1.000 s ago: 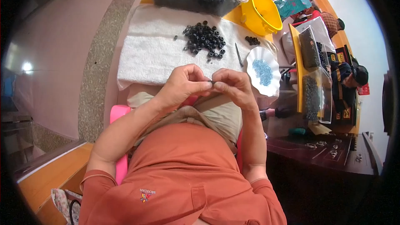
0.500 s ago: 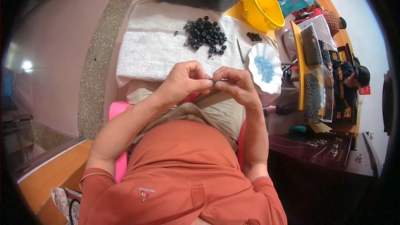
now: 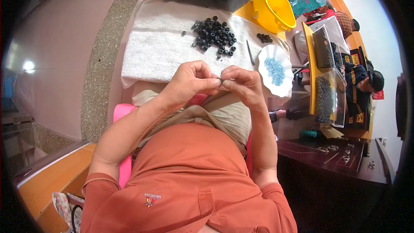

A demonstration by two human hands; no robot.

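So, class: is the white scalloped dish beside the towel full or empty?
Neither: the white scalloped dish holds a small heap of blue beads at its middle, its rim bare.

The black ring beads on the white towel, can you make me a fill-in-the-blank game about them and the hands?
1. The pile of small black ring beads lies on a white ____.
2. The white scalloped dish holds tiny ____ beads.
3. The left hand and right hand meet at their ____.
4. The plastic funnel is ____.

Missing words: towel; blue; fingertips; yellow
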